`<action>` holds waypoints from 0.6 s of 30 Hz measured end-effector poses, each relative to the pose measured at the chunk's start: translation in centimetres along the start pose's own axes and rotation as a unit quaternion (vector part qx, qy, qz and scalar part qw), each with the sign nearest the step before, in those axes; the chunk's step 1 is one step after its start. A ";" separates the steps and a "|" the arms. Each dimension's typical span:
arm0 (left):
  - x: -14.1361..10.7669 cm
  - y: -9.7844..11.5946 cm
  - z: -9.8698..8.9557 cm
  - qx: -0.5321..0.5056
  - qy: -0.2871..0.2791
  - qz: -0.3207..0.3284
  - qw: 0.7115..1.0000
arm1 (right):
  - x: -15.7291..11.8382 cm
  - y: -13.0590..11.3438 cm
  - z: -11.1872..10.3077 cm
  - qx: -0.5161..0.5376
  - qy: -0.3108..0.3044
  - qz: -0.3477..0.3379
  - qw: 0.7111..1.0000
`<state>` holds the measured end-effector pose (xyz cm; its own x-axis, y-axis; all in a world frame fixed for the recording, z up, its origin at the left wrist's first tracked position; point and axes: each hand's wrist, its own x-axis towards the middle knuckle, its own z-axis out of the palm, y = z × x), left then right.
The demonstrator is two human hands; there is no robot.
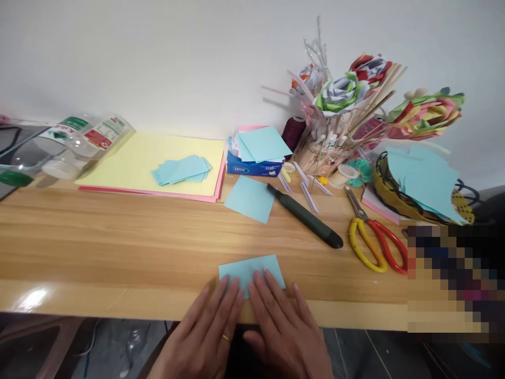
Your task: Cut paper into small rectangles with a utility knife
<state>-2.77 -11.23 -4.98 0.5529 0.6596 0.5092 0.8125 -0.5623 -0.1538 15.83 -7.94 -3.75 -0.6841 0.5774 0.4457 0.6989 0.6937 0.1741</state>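
Note:
A light blue paper rectangle (252, 267) lies near the table's front edge, under the fingertips of both hands. My left hand (209, 329) rests on its left part, fingers stretched out, a yellow ring on one finger. On its right part lies my right hand (280, 321), its fingers flat and slightly apart. Neither hand grips anything. The fingers cover the paper's lower part. Farther back lies a blue sheet (250, 199), with the tip of a dark green cutter (310, 219) over its right corner.
Scissors (366, 231) lie at the right, before a basket (384, 184) of blue sheets. Behind are paper flowers (341, 93) and a blue box (252, 167). At the left, small blue pieces (183, 169) lie on yellow paper (118, 171), beside plastic bottles (98, 138). The right foreground is pixelated.

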 end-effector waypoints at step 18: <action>-2.3 -1.6 -0.9 -0.039 -0.038 -0.033 0.998 | -3.0 3.0 -1.2 -0.017 -0.066 0.039 0.997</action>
<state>-5.51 -12.36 -5.14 0.5128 0.7310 0.4502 0.8328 -0.5510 -0.0540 20.27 -8.10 -3.51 -0.6473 0.6820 0.3404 0.7563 0.6305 0.1749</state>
